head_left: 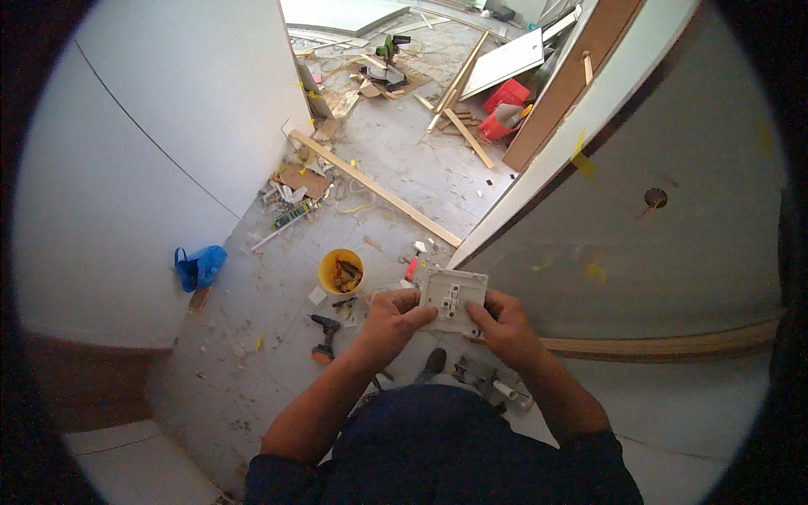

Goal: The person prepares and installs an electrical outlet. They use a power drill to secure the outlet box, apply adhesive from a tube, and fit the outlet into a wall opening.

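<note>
I see left hand point(390, 320) and right hand point(505, 326) pinching white plate point(453, 300) (inspection, probably); next move likely needs steady hold.

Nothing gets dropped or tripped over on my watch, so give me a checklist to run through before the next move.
1. Left hand gripping the white plate: ok, it holds the left side.
2. Right hand gripping the plate: ok, it holds the right side.
3. Yellow bucket upright: ok, it stands on the floor with things inside.
4. Drill away from the shoe: ok, it lies off to the left.
5. Floor ahead free of trip hazards: not ok, a long wooden strip lies across it.
6. Wall hole safe to touch: cannot tell.
</note>
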Demonstrator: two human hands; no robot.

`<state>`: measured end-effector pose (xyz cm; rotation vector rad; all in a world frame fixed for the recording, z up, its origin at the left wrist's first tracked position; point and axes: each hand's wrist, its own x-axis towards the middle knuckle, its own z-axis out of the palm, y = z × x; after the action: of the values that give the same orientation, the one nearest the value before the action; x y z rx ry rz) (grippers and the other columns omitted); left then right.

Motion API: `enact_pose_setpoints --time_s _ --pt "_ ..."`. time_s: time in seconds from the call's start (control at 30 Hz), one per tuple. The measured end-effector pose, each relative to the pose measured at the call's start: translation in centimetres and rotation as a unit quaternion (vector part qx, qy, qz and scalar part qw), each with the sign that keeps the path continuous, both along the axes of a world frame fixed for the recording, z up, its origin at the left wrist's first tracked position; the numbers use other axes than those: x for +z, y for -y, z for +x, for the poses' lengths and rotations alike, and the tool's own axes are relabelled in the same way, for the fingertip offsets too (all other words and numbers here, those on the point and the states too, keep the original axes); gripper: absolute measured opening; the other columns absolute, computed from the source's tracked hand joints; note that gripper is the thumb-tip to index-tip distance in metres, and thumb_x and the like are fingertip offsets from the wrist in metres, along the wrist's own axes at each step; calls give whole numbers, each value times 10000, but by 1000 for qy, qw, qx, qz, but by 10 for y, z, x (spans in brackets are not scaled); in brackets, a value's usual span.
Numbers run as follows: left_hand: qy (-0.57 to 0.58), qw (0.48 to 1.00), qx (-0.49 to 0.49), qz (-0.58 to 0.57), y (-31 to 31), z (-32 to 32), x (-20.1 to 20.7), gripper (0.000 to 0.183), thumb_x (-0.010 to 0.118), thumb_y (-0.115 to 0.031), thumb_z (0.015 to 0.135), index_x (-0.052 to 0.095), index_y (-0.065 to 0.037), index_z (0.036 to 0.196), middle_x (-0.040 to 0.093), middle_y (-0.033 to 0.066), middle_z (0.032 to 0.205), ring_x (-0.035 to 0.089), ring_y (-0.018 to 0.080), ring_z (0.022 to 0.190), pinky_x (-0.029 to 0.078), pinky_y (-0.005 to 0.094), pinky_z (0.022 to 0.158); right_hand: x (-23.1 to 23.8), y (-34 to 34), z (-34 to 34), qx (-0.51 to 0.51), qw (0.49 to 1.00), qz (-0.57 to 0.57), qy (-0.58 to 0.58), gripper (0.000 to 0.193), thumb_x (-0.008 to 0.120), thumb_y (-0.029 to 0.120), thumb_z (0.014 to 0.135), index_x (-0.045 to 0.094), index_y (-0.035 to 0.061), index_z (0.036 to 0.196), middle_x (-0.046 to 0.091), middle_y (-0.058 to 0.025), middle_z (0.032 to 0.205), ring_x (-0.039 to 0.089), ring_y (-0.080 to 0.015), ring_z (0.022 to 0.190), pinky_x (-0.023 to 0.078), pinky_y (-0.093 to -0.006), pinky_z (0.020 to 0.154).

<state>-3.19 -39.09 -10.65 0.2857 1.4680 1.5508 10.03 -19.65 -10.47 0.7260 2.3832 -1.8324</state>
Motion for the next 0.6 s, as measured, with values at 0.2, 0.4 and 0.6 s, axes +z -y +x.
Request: enact_pose_setpoints --time_s 0.2,0.4,0.6 --pt "-54 997 17 55 42 -30 -52 261 665 -137 940 733 69 1084 757 97 965 660 126 852 536 302 775 -24 45 -39 -16 997 -71 36 295 599 211 1057 673 -25 1216 735 -102 1056 667 -165 907 553 -330 827" --pt "-153 987 -48 -13 71 -42 -172 261 705 -228 891 715 17 984 715 112 809 625 159 712 514 356 680 -131 55 -57 -94 973 -180 113 337 558 279 1082 646 -8 1234 710 -86 1092 670 -195 973 554 -352 870" --pt "-3 996 -55 -74 104 -22 -280 287 739 -248 903 722 15 1019 714 85 822 627 137 736 516 341 699 -248 73 -64 -121 876 -367 288 352 507 323 1101 593 8 1233 685 -122 1144 686 -243 1052 552 -436 959"
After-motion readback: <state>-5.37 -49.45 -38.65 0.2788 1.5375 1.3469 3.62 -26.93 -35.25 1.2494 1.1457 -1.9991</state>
